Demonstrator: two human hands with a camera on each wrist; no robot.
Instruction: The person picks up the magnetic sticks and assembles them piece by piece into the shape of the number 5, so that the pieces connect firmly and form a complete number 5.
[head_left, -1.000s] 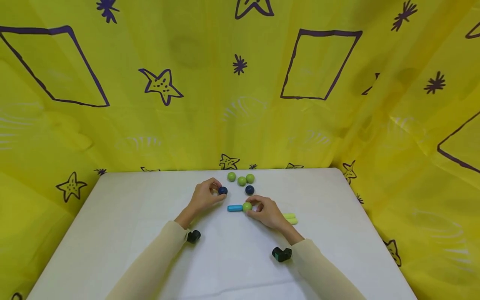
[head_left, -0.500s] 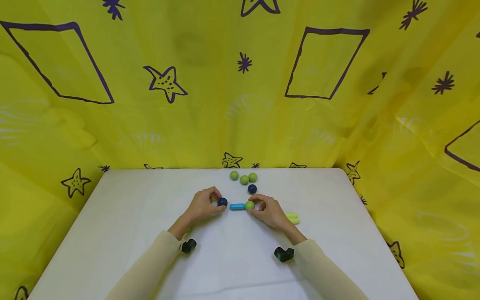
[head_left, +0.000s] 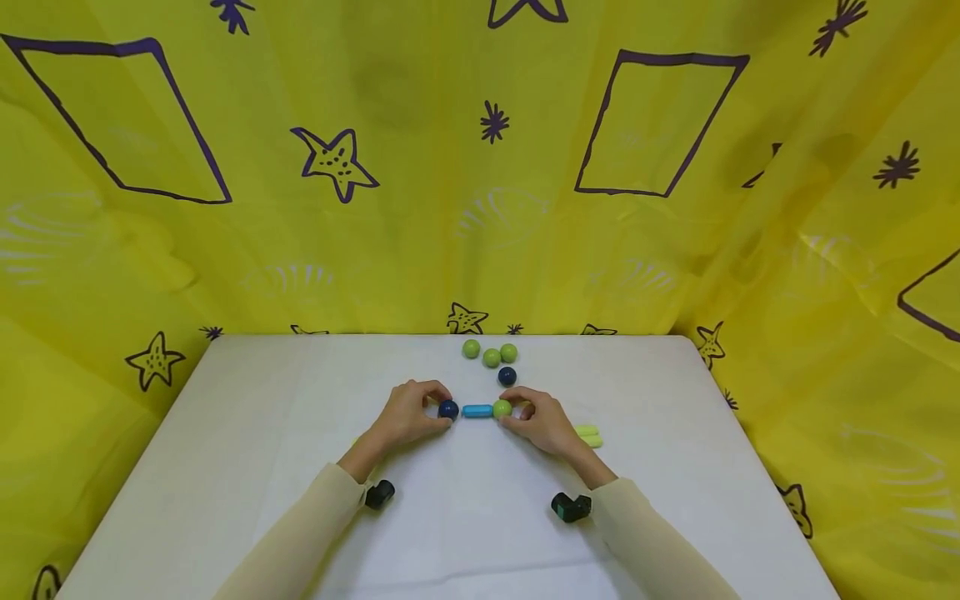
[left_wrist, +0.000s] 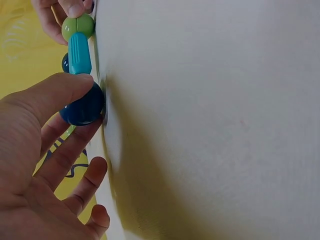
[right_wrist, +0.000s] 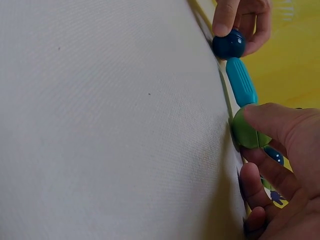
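My left hand (head_left: 410,414) pinches a dark blue ball (head_left: 448,409) between thumb and fingers at the left end of a short blue ridged rod (head_left: 477,411). At the rod's other end, a green ball (head_left: 502,408) is joined to it, and my right hand (head_left: 542,422) pinches that ball. In the left wrist view the thumb lies over the dark blue ball (left_wrist: 85,107), right by the rod (left_wrist: 79,54). The right wrist view shows the green ball (right_wrist: 247,131) under the right thumb, with its seam facing the camera.
Beyond the hands lie a second dark blue ball (head_left: 507,376) and three loose green balls (head_left: 491,357) on the white table (head_left: 300,400). Pale yellow-green rods (head_left: 589,436) lie just right of my right hand, partly behind its wrist. A yellow patterned curtain (head_left: 420,167) encloses the table.
My left hand has brought the dark blue ball nearer to me, level with the rod and close to its left end. The right hand keeps hold of the green ball.
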